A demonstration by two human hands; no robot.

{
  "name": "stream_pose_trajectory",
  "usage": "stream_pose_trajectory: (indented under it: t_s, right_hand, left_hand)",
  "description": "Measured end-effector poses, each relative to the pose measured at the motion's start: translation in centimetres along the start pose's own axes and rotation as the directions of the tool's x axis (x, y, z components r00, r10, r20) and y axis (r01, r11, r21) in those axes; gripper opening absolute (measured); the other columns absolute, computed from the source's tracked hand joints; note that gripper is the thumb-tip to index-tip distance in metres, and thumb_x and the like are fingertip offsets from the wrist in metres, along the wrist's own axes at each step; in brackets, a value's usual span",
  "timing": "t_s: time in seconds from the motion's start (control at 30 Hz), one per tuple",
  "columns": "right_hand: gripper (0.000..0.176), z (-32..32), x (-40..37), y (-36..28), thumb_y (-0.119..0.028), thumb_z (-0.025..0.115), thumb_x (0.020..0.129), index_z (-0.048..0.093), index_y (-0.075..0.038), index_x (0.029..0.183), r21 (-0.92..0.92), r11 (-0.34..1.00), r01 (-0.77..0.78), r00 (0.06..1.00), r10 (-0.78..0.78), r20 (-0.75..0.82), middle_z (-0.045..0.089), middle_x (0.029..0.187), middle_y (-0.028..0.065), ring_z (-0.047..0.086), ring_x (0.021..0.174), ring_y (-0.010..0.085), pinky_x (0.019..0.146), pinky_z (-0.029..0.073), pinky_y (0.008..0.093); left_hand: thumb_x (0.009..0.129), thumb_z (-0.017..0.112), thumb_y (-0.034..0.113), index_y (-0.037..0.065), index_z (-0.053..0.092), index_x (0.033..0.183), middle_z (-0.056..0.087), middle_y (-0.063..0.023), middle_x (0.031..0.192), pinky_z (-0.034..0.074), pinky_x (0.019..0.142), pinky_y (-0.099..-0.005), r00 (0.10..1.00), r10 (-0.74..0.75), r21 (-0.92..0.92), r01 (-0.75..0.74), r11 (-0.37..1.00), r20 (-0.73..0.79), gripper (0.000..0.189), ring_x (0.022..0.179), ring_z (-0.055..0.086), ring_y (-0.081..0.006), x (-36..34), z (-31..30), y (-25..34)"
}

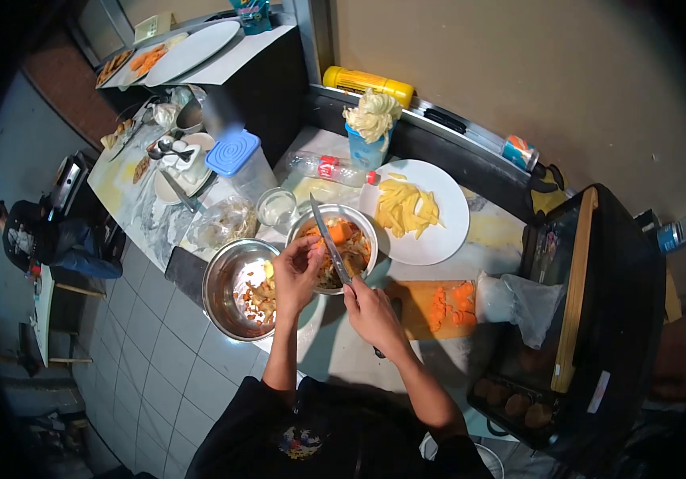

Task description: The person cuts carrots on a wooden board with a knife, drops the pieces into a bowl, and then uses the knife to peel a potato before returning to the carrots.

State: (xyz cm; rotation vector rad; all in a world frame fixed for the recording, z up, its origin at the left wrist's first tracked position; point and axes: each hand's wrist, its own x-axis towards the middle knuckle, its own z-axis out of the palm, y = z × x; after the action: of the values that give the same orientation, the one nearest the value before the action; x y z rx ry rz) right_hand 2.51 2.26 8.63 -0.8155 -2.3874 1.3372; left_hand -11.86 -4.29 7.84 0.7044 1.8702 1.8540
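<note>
My right hand is closed round a knife, its blade slanting up and left over a metal bowl. That bowl holds peelings and an orange chunk, perhaps carrot. Beside the blade, my left hand has its fingers pinched together above the bowl's left rim; what they hold, if anything, is hidden. A second, larger steel bowl stands left of my left wrist, with brown and orange scraps and a yellow piece inside. An orange-brown cutting board with cut carrot pieces lies right of my right hand.
A white plate carries yellow strips. Behind the bowls are a plastic bottle, a blue-lidded container and a blue cup. A plastic bag and black oven-like appliance are at right. Another person sits far left.
</note>
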Motion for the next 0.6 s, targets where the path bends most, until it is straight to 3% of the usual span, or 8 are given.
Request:
stream_pose_trajectory:
  t_s: [0.13, 0.2, 0.3, 0.4, 0.43, 0.53, 0.6]
  right_hand:
    - [0.019, -0.6, 0.2, -0.8, -0.020, 0.048, 0.095, 0.048, -0.003, 0.088, -0.036, 0.996, -0.080, 0.997, 0.079, -0.016, 0.057, 0.067, 0.0234, 0.055, 0.069, 0.0462, 0.062, 0.039, 0.0561]
    - [0.017, -1.0, -0.1, -0.3, -0.019, 0.048, 0.095, 0.048, -0.003, 0.088, -0.062, 0.994, -0.089, 0.995, 0.086, -0.044, 0.057, 0.066, 0.0231, 0.055, 0.068, 0.0462, 0.062, 0.038, 0.0561]
    - [0.015, -1.3, -1.3, 1.5, -0.017, 0.050, 0.094, 0.049, -0.003, 0.088, -0.016, 0.998, -0.059, 0.981, 0.055, -0.186, 0.055, 0.064, 0.0215, 0.055, 0.065, 0.0442, 0.058, 0.039, 0.0520]
    - [0.016, -2.9, -3.3, 2.3, -0.017, 0.051, 0.093, 0.049, -0.002, 0.086, 0.047, 0.980, -0.193, 0.960, 0.198, -0.195, 0.055, 0.064, 0.0208, 0.055, 0.063, 0.0421, 0.055, 0.039, 0.0481]
    - [0.018, -3.5, -4.0, 2.1, -0.015, 0.051, 0.094, 0.048, -0.001, 0.083, 0.033, 0.984, -0.176, 0.951, 0.178, -0.254, 0.051, 0.061, 0.0187, 0.054, 0.056, 0.0365, 0.051, 0.039, 0.0417]
    - [0.020, -4.3, -7.0, 3.7, -0.022, 0.048, 0.095, 0.048, -0.003, 0.088, 0.087, 0.952, -0.293, 0.914, 0.306, -0.267, 0.056, 0.067, 0.0217, 0.057, 0.067, 0.0441, 0.056, 0.040, 0.0491]
    - [0.022, -5.0, -9.1, 4.2, -0.022, 0.047, 0.096, 0.050, -0.001, 0.088, 0.127, 0.935, -0.330, 0.891, 0.353, -0.286, 0.058, 0.070, 0.0217, 0.057, 0.068, 0.0436, 0.056, 0.042, 0.0463]
  left_hand:
    - [0.087, 0.064, 0.005, -0.006, 0.061, 0.109, 0.065, -0.0053, 0.092, 0.050, 0.076, -0.0225, 1.000, -0.028, 0.086, 0.029, 0.996, -0.011, 0.024, 0.083, 0.061, -0.0098, 0.9, -1.6, -0.4]
    - [0.085, 0.065, 0.004, -0.005, 0.061, 0.109, 0.067, -0.0109, 0.098, 0.052, 0.078, -0.0278, 0.998, -0.024, 0.326, 0.001, 0.945, 0.066, 0.025, 0.090, 0.066, -0.0176, 1.4, -2.2, -0.3]
    - [0.084, 0.066, 0.003, -0.005, 0.062, 0.108, 0.067, -0.0147, 0.102, 0.054, 0.080, -0.0320, 0.991, -0.006, 0.390, -0.046, 0.920, 0.131, 0.026, 0.093, 0.067, -0.0233, 1.5, -2.7, -0.7]
    - [0.084, 0.066, 0.005, -0.005, 0.062, 0.109, 0.067, -0.0149, 0.100, 0.054, 0.079, -0.0316, 0.991, -0.021, 0.377, -0.031, 0.926, 0.132, 0.027, 0.092, 0.067, -0.0228, 1.4, -2.6, 0.0]
    - [0.087, 0.064, 0.008, -0.005, 0.062, 0.109, 0.068, -0.0136, 0.099, 0.053, 0.079, -0.0302, 0.993, -0.062, 0.361, 0.020, 0.932, 0.103, 0.026, 0.090, 0.066, -0.0202, 1.3, -2.3, 0.7]
    - [0.090, 0.062, 0.012, -0.004, 0.063, 0.109, 0.068, -0.0118, 0.097, 0.052, 0.078, -0.0277, 0.994, -0.042, 0.308, 0.010, 0.951, 0.097, 0.025, 0.087, 0.065, -0.0162, 1.3, -1.8, 0.5]
    - [0.092, 0.060, 0.015, -0.004, 0.064, 0.106, 0.068, -0.0079, 0.093, 0.050, 0.075, -0.0242, 0.990, -0.035, 0.244, 0.001, 0.970, 0.137, 0.023, 0.084, 0.062, -0.0115, 0.9, -1.0, 0.3]
